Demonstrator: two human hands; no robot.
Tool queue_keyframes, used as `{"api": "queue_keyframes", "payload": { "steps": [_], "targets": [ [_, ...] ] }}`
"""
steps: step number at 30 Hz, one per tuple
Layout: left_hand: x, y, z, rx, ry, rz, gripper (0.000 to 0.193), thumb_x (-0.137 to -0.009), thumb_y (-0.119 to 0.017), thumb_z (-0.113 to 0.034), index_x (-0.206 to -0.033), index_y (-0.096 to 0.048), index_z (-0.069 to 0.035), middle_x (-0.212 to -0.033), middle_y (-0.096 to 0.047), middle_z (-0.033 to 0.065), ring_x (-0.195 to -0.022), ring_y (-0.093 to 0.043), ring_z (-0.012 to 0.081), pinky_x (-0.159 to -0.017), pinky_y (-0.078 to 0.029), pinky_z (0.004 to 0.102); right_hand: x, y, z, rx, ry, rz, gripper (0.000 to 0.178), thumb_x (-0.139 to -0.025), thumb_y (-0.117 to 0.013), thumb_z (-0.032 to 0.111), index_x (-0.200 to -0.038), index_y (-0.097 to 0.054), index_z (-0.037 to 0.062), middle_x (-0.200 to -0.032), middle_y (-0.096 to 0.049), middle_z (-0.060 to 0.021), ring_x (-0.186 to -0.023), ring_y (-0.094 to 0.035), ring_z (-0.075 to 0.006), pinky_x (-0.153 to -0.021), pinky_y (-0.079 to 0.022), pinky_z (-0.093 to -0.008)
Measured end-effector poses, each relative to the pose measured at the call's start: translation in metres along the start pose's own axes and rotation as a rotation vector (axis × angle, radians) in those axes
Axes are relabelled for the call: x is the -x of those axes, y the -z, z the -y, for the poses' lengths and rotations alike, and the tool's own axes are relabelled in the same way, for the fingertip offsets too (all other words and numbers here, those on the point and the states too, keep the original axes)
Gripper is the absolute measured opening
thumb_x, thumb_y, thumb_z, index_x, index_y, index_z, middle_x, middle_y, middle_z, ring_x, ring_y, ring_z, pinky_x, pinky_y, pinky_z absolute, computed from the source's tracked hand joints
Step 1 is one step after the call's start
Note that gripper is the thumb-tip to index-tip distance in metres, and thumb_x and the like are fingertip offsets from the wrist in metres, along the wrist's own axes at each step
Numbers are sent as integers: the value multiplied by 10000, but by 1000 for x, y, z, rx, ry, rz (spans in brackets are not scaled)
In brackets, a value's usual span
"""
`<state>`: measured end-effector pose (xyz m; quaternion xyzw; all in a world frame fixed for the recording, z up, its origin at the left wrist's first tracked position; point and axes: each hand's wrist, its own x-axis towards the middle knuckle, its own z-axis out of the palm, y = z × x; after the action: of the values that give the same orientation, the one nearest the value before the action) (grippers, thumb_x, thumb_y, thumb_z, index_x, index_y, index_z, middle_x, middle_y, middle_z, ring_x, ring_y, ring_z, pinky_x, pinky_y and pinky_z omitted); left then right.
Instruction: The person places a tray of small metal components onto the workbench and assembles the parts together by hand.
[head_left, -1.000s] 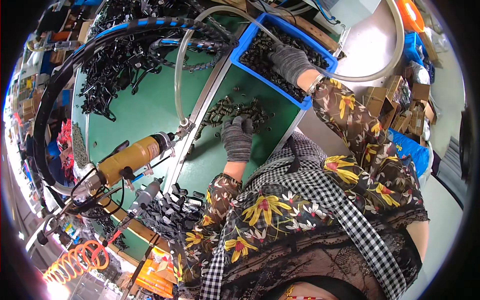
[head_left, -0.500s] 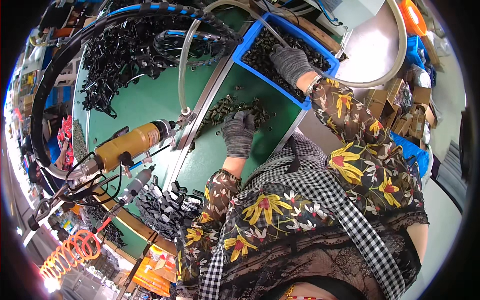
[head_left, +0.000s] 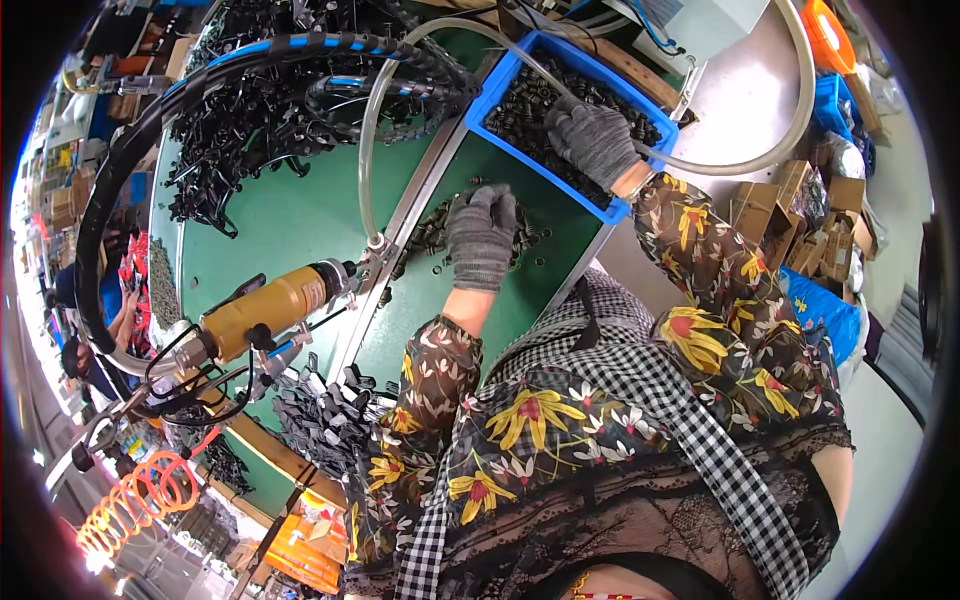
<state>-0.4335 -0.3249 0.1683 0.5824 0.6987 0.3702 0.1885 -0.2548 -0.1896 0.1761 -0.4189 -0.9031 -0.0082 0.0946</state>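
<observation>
My left hand (head_left: 480,238), in a grey knit glove, hovers at the pile of small metal ring-shaped parts (head_left: 432,230) on the green table (head_left: 410,310). Its fingers are bent and pressed together, and what is between them cannot be made out. In the blue bin (head_left: 485,118) at the far right, my gloved right hand (head_left: 592,143) rests on a mass of small dark metal parts (head_left: 530,108). Those fingers are curled down and close together, so anything in them is hidden. A few loose rings (head_left: 540,261) lie right of the left hand.
A yellow cylindrical tool (head_left: 268,310) hangs at left on a thick black hose. A clear tube (head_left: 370,150) arches over the bin. Black parts (head_left: 240,130) are heaped at the far left, more black pieces (head_left: 325,415) nearer. Cardboard boxes (head_left: 835,230) stand at right.
My left hand has moved slightly away from me over the ring pile. My right hand has shifted a little toward the bin's near right side. The yellow tool has swung slightly.
</observation>
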Motion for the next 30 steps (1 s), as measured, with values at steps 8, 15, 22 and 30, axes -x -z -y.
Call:
{"api": "queue_keyframes", "payload": {
  "steps": [8, 15, 22, 30],
  "targets": [
    [-70, 7, -45, 566, 155, 54, 211, -881, -652, -166, -1014, -664, -2, -870, -675, 42, -783, -600, 111, -743, -496, 269, 9, 36, 24, -365, 169, -259, 298, -675, -676, 181, -965, -634, 129, -1014, -617, -57, -826, -639, -255, -660, -529, -361],
    [-56, -1, -37, 907, 579, 312, 209, -856, -673, -127, -1028, -669, -8, -944, -675, 49, -806, -606, 100, -759, -499, 245, 34, 23, 33, -637, 153, -366, 395, -677, -666, 26, -1053, -562, 86, -1029, -592, -131, -863, -622, -327, -697, -533, -374],
    [-34, 2, -24, 1443, 719, 602, 268, -872, -657, -145, -1113, -627, -31, -1028, -655, 64, -889, -627, 152, -776, -525, 280, 60, 29, 59, -823, -83, -413, 247, -754, -667, 32, -982, -577, 69, -960, -601, -115, -825, -628, -313, -691, -527, -362],
    [-31, -9, -49, 497, 288, 526, 229, -863, -627, -61, -1090, -638, -31, -1007, -647, 88, -861, -606, 161, -766, -501, 294, 85, 35, 55, -836, -341, -336, 185, -796, -639, 55, -973, -585, 54, -978, -623, -135, -832, -634, -328, -723, -525, -375]
  ]
}}
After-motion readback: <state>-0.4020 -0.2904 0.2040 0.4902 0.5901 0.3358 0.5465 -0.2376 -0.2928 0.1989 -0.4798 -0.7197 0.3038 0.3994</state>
